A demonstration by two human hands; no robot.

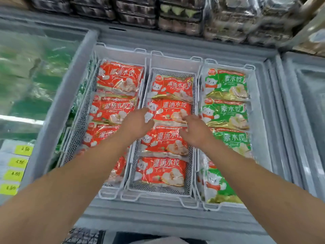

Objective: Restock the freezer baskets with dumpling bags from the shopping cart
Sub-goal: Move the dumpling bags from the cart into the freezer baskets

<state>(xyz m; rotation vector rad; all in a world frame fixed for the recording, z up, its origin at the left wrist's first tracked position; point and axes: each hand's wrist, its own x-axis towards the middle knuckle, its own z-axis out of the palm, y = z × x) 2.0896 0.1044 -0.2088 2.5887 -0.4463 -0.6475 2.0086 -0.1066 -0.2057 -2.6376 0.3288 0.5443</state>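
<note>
Three white wire baskets sit side by side in the open chest freezer (175, 219). The left basket (107, 194) and the middle basket (156, 192) hold red dumpling bags. Green dumpling bags (226, 113) fill the right basket (211, 206). Both my hands reach over the middle basket to the second red dumpling bag (170, 110) from the back. My left hand (139, 122) curls round its left edge. My right hand (195, 131) grips its lower right corner. A black mesh corner of the shopping cart (82, 236) shows at the bottom.
A closed glass lid (35, 76) covers the freezer section on the left, with green packs under it. Yellow price tags (17, 162) line the lower left. Wrapped trays (179, 16) are stacked on the shelf behind the freezer. Another freezer (306, 88) stands on the right.
</note>
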